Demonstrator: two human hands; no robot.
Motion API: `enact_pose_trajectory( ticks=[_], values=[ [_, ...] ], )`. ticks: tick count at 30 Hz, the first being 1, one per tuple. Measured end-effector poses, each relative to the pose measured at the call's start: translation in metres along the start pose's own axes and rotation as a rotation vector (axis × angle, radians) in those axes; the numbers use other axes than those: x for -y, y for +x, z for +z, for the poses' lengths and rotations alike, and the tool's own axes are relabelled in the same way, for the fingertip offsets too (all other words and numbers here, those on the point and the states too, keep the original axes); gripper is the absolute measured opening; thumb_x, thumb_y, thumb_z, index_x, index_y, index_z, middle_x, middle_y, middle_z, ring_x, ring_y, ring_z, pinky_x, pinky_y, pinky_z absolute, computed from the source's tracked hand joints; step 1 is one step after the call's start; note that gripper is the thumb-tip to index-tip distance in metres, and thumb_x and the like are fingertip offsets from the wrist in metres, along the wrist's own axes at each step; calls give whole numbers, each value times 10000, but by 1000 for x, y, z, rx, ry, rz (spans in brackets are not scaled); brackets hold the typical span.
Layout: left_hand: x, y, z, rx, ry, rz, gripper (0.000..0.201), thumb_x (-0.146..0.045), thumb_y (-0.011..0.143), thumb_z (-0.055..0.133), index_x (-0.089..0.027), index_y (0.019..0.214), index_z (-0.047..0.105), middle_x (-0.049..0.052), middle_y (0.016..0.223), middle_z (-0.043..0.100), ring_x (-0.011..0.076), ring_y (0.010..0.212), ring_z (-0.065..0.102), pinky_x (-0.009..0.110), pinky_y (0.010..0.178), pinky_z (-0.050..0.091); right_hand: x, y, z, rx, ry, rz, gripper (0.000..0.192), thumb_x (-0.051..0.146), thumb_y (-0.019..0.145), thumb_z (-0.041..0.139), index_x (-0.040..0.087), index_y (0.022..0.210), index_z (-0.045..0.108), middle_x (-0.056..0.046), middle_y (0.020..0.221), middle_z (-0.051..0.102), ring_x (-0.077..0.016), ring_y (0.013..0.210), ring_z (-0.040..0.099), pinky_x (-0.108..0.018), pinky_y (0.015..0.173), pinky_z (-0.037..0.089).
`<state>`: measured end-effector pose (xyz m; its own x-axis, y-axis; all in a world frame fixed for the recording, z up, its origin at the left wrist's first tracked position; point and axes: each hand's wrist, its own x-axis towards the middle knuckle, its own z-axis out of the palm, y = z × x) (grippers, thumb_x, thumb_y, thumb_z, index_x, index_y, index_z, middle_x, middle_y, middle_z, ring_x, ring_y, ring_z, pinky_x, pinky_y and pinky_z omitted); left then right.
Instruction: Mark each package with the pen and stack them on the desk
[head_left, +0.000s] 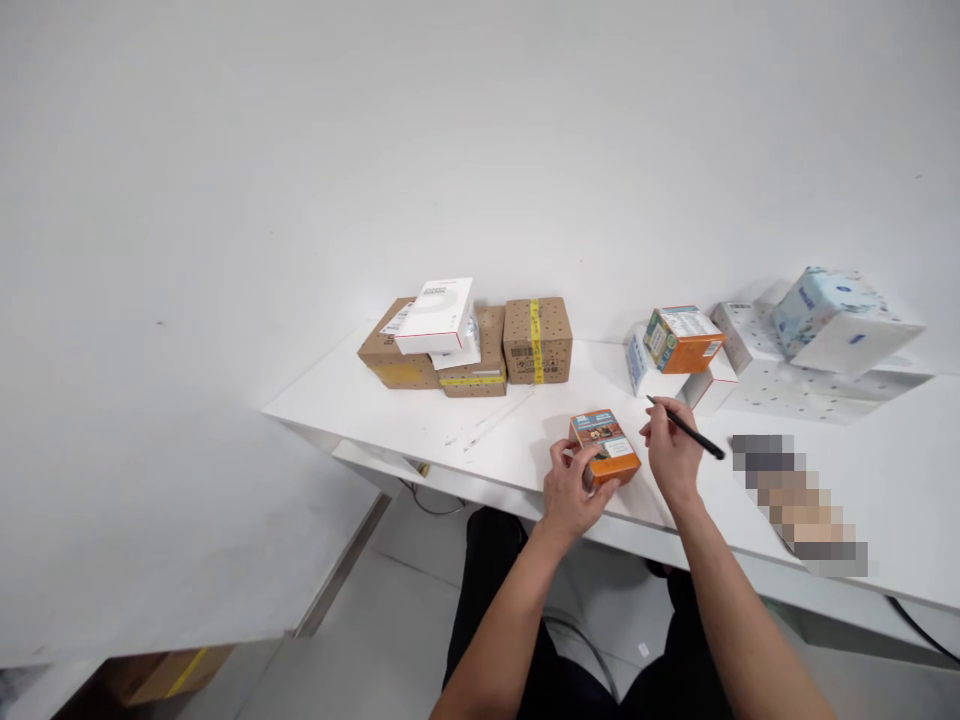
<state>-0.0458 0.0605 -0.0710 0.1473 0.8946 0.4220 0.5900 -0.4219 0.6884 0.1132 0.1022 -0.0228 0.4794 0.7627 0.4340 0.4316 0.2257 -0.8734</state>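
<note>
I'm looking at an orange small box [604, 447] with a blue-and-brown printed top and a white label patch. The pen [685, 428] reads solid black. The table [885, 480] is plain white, and so is the wall [300, 150]. At the back I see three brown cardboard boxes [537, 340] speckled with dark dots, each banded in yellow tape. On them sits a white flat box [436, 315] edged with a thin red line. Further right, a second carton [681, 339] shows orange sides, a green end and a white top. Then a pale blue tissue pack [821, 305] with darker blue marks, over white sheets [795, 385] dotted grey. My trousers [525, 640] look black.
</note>
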Motion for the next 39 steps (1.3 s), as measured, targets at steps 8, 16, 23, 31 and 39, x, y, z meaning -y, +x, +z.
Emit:
enact_pose_trajectory(
  ticks=[8, 16, 23, 31, 39],
  values=[
    [0, 1, -1, 14, -39, 2, 521, -481, 792, 612, -303, 1257, 459, 77, 1245, 380, 242, 1100, 549, 396, 804, 547, -43, -6, -36, 441, -840, -273, 487, 66, 813, 393, 193, 1245, 577, -144, 1267, 596, -359, 1105, 498, -520, 804, 475],
    [-1, 1, -3, 15, -46, 16, 522, -463, 804, 604, -300, 1275, 448, 83, 1284, 386, 241, 1133, 540, 389, 832, 544, -56, -10, -37, 451, -966, -331, 521, 80, 807, 412, 251, 1269, 581, -93, 1273, 614, -335, 1079, 503, -476, 799, 474],
    [2, 0, -1, 26, -35, 15, 523, -481, 815, 585, -318, 1290, 438, 75, 1303, 393, 227, 1086, 569, 384, 824, 545, -52, -13, -97, 100, -973, -36, 527, 460, 870, 402, 145, 1260, 564, -212, 1296, 521, -398, 1182, 430, -561, 922, 359],
    [4, -1, 3, -27, -33, 74, 500, -451, 840, 567, -308, 1298, 426, 88, 1326, 411, 244, 1198, 512, 382, 855, 539, -48, 0, -141, 256, -1058, 515, 908, 779, 683, 406, 165, 1348, 479, -268, 1324, 448, -503, 1187, 395, -617, 897, 330],
    [6, -1, 3, -35, -17, 90, 496, -440, 849, 560, -295, 1301, 418, 95, 1336, 427, 240, 1232, 486, 383, 866, 536, -28, 3, -142, 252, -988, 526, 846, 700, 687, 499, 138, 1319, 516, -305, 1234, 512, -504, 1175, 428, -615, 842, 383]
  ],
)
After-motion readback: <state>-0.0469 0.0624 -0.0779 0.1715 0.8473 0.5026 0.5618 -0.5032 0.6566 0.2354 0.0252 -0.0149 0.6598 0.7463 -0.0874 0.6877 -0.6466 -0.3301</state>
